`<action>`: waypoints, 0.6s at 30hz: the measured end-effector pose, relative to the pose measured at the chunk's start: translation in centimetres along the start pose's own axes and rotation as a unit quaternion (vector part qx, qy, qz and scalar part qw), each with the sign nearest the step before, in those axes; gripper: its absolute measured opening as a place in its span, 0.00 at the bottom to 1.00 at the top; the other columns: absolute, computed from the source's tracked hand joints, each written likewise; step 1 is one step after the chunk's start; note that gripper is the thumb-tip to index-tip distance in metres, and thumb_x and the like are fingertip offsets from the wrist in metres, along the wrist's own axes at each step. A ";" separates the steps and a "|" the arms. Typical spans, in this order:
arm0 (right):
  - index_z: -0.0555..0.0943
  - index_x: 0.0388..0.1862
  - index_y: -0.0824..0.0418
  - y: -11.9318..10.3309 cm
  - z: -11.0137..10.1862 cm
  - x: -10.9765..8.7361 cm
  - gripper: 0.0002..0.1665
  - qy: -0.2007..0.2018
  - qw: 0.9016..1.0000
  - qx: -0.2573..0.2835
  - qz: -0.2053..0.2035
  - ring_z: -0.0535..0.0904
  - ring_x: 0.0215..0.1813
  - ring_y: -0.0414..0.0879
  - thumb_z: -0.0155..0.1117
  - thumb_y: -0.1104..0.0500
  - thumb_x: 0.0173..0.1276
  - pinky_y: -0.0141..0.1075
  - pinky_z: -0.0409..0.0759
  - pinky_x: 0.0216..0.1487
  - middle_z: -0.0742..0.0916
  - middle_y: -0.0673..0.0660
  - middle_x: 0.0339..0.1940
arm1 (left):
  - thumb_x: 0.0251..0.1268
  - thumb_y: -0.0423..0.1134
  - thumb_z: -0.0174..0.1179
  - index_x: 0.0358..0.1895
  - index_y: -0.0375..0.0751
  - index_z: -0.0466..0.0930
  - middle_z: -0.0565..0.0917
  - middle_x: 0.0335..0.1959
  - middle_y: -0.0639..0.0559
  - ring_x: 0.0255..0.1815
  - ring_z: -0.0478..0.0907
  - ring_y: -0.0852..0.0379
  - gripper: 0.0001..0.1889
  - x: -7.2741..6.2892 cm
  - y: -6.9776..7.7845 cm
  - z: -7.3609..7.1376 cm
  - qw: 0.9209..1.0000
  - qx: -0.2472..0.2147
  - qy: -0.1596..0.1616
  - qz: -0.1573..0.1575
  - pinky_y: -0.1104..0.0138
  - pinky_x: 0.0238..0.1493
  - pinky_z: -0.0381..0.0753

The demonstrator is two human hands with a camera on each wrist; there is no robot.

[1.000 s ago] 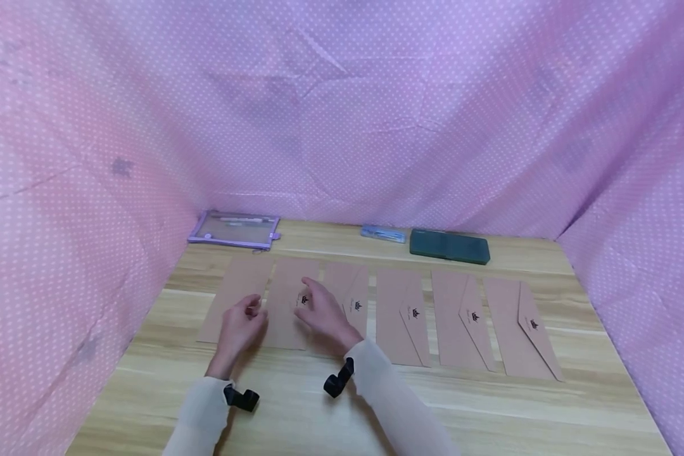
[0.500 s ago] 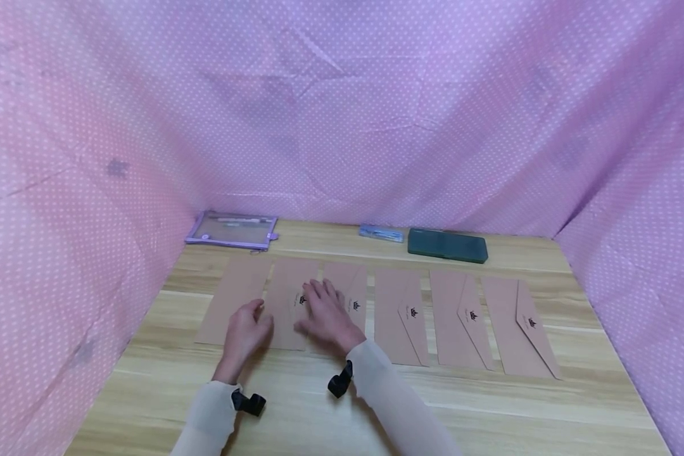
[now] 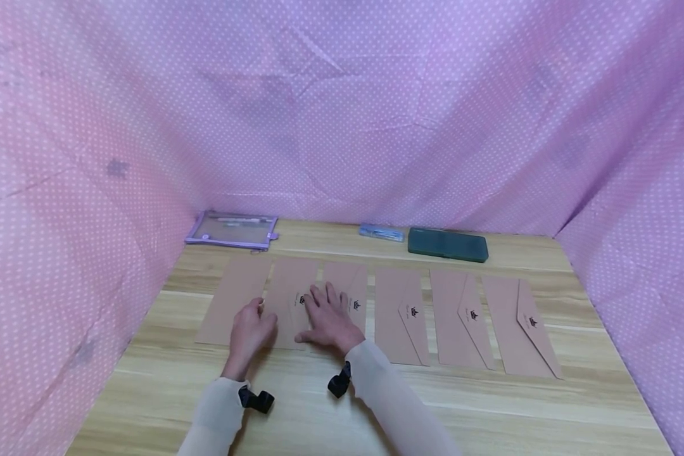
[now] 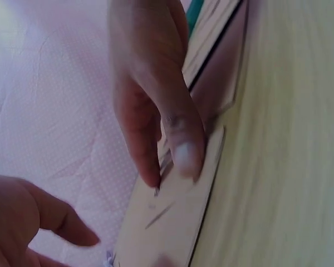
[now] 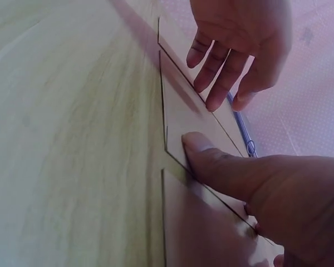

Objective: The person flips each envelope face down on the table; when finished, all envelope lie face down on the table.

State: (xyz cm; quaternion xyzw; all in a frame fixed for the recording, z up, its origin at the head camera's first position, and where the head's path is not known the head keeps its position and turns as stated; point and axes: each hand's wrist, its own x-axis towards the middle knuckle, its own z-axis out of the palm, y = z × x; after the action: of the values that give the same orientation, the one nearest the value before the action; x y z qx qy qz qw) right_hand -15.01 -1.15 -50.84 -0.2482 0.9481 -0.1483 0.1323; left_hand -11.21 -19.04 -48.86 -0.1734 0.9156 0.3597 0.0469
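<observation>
In the head view, several kraft-paper envelopes lie in a row, most with a crown print showing on the flap. My right hand [image 3: 332, 322] spreads its fingers over the right side of the second envelope [image 3: 287, 278] from the left, partly covering its flap. In the right wrist view, the right thumb [image 5: 217, 164] touches this envelope close to its near edge. My left hand [image 3: 251, 329], fingers loosely bent and holding nothing, is at the second envelope's left edge, beside the plain leftmost envelope [image 3: 234, 297]. The third envelope [image 3: 342, 275] is partly hidden behind the right hand.
Behind the row are a purple-edged mesh pouch [image 3: 232, 230] with pens inside, a small blue pack [image 3: 381, 232] and a dark green case [image 3: 448, 244]. Three envelopes lie to the right, the farthest [image 3: 519, 329] with its flap slightly raised. Pink dotted cloth [image 3: 342, 126] encloses the table.
My right hand has come down and spread from a raised, half-bent pose onto the second envelope's flap side. My left hand has shifted slightly right. The envelopes stay in their row.
</observation>
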 end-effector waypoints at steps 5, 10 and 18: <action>0.61 0.79 0.53 0.1 0.2 -0.1 0.55 -0.002 1.000 -0.004 -0.002 0.45 0.84 0.64 0.67 0.31 0.60 0.68 0.51 0.78 0.58 0.56 0.84 | 0.61 0.38 0.53 0.71 0.23 0.61 0.71 0.63 0.20 0.64 0.70 0.26 0.35 0.1 0.5 0.4 1.000 0.021 0.003 -0.010 0.38 0.63 0.71; 0.60 0.79 0.53 0.2 0.4 -0.1 0.54 -0.002 1.000 -0.014 -0.006 0.45 0.84 0.63 0.65 0.30 0.62 0.67 0.51 0.78 0.58 0.56 0.84 | 0.60 0.42 0.53 0.72 0.23 0.58 0.66 0.65 0.18 0.65 0.63 0.23 0.38 0.6 0.8 1.1 0.999 0.025 -0.020 -0.028 0.35 0.64 0.65; 0.57 0.81 0.52 0.2 0.5 -0.2 0.56 -0.002 1.000 -0.018 -0.007 0.45 0.85 0.62 0.64 0.29 0.61 0.67 0.51 0.77 0.57 0.56 0.84 | 0.62 0.48 0.53 0.71 0.23 0.58 0.66 0.62 0.20 0.59 0.61 0.28 0.39 0.3 1.6 2.0 0.999 0.025 -0.011 -0.028 0.38 0.61 0.63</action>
State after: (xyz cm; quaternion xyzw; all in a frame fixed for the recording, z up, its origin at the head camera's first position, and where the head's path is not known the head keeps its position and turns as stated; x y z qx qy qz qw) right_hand -14.81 -0.97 -51.35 -0.2571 0.9488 -0.1314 0.1282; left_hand -12.11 -16.68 -49.36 -0.1935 0.9185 0.3376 0.0709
